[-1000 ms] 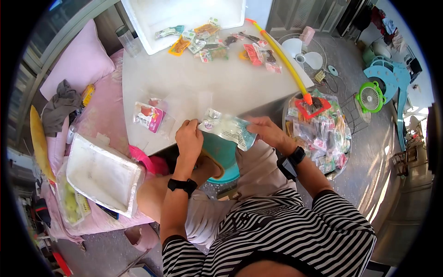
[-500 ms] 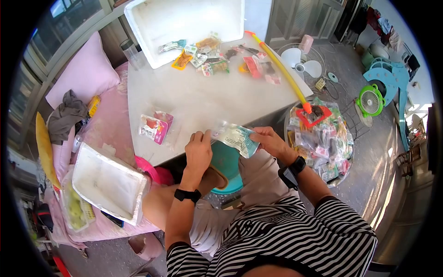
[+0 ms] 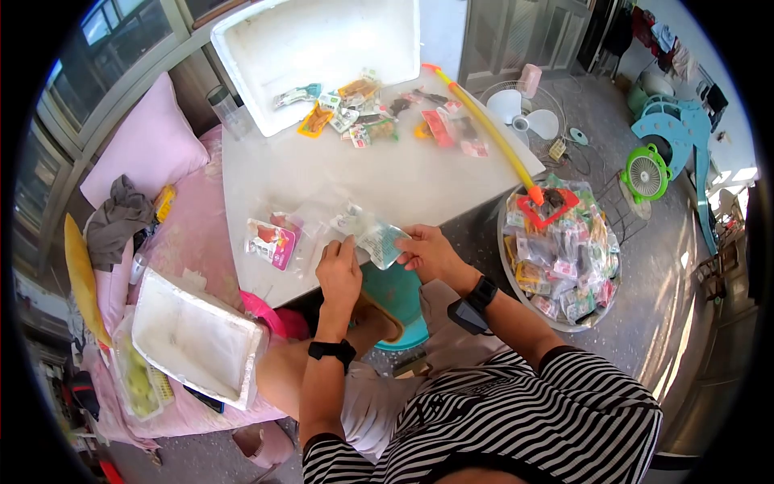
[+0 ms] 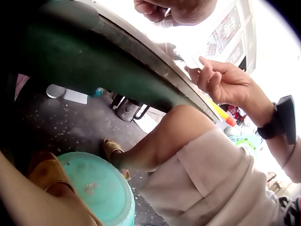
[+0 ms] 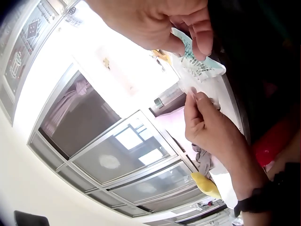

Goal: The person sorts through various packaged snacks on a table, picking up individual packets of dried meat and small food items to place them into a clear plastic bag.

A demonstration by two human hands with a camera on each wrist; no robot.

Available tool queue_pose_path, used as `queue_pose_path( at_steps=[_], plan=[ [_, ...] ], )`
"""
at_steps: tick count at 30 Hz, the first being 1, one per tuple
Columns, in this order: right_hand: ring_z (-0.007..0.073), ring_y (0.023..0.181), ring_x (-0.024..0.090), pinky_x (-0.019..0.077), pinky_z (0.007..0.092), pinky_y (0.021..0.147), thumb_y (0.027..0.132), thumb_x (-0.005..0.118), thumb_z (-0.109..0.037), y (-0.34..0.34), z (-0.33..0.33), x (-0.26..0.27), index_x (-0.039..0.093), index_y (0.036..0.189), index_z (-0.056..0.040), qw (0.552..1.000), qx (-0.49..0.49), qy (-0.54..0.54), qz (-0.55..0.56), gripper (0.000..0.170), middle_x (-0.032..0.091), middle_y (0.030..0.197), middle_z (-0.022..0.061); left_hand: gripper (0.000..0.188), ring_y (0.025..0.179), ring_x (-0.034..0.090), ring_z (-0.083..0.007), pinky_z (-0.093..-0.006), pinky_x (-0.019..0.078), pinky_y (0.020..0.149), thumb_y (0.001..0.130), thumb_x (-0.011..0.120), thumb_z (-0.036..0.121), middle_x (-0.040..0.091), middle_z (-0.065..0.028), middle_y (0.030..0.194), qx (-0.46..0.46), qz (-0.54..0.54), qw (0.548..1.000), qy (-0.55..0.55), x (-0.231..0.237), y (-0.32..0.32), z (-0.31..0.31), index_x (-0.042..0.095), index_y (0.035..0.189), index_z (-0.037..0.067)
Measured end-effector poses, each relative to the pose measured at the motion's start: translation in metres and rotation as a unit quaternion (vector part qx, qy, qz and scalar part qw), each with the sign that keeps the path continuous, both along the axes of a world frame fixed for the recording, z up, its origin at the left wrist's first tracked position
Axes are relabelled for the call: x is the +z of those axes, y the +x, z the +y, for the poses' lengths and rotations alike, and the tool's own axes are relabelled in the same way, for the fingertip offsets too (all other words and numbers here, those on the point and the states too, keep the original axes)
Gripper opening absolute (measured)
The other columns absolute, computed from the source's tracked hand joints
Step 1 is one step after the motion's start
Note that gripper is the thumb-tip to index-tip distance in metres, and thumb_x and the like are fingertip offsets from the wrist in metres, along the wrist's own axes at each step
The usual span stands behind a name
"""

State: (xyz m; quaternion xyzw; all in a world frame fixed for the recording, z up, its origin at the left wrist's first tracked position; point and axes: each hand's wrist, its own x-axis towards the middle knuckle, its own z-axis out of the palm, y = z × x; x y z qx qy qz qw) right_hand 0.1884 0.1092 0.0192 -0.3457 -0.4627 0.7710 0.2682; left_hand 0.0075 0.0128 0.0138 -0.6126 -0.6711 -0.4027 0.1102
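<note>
Both hands hold a clear and teal-printed packet (image 3: 377,242) over the table's near edge. My right hand (image 3: 435,256) pinches its teal end; in the right wrist view the thumb and fingers of the right hand (image 5: 164,23) lie against the packet (image 5: 202,67). The left hand (image 3: 339,278) pinches clear film at the other side, thumb against fingertip, as the left hand (image 5: 214,127) shows in the right wrist view. Left of the hands, a pink and white packet (image 3: 272,242) lies on the table (image 3: 322,169) beside clear film.
At the table's back are loose packets (image 3: 355,109) by a white foam box (image 3: 322,48) and a yellow tube (image 3: 493,133). A round container (image 3: 556,324) heaped with packets stands at the right. Another foam box (image 3: 193,339) is at the left, a teal stool (image 3: 397,302) below.
Both hands have shifted with the packet, the right one moving left and nearer to the left one. The camera's view has also shifted a little.
</note>
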Motion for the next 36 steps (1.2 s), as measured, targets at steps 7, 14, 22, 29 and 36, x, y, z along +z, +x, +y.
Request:
queue_pose_path(
  at_steps=[7,14,22,29,36],
  plan=[
    [0.0118,0.073,0.063,0.0540,0.0236,0.064,0.089,0.060,-0.009,-0.026,0.006,0.002,0.056,0.119,0.0030,0.997,-0.016,0.045,0.053,0.033,0.065,0.087,0.0068,0.033,0.077,0.057,-0.0320,-0.0420,0.0486,0.061,0.073,0.060,-0.003,0.053,-0.0115,0.080,-0.066,0.044,0.997,-0.015,0.005,0.007,0.000,0.063,0.105,0.002],
    [0.0131,0.083,0.063,0.0543,0.0264,0.075,0.092,0.058,-0.011,-0.045,-0.010,-0.010,0.059,0.114,0.0038,0.982,-0.075,0.006,0.175,0.027,0.064,0.098,0.0073,0.026,0.076,0.057,-0.0334,-0.0429,0.0472,0.063,0.077,0.059,-0.004,0.054,-0.0136,0.078,0.011,0.002,1.000,-0.006,-0.001,-0.006,0.007,0.064,0.101,0.000],
    [0.0096,0.063,0.060,0.0516,0.0220,0.056,0.091,0.061,-0.018,-0.054,0.001,-0.007,0.063,0.090,-0.0008,0.995,0.001,-0.032,0.089,0.017,0.063,0.077,0.0038,0.029,0.077,0.056,-0.0332,-0.0422,0.0474,0.063,0.073,0.059,-0.004,0.053,-0.0130,0.081,-0.049,0.011,0.999,-0.003,0.000,0.001,0.010,0.064,0.101,0.000],
    [0.0086,0.053,0.054,0.0452,0.0216,0.047,0.090,0.057,-0.015,-0.034,0.000,-0.010,0.063,0.079,-0.0031,0.975,-0.127,0.064,0.172,0.018,0.062,0.070,0.0041,0.026,0.075,0.056,-0.0307,-0.0412,0.0462,0.063,0.076,0.058,-0.005,0.053,-0.0122,0.079,-0.123,-0.004,0.992,0.037,0.027,0.015,-0.001,0.065,0.101,0.001],
    [0.0113,0.055,0.057,0.0479,0.0231,0.049,0.091,0.057,-0.015,-0.037,0.018,-0.013,0.061,0.082,-0.0002,0.994,-0.085,-0.007,0.066,0.017,0.063,0.072,0.0070,0.027,0.079,0.057,-0.0357,-0.0441,0.0485,0.064,0.075,0.057,-0.003,0.054,-0.0148,0.084,0.012,0.002,1.000,-0.024,-0.015,0.004,0.011,0.061,0.102,0.002]
  ],
)
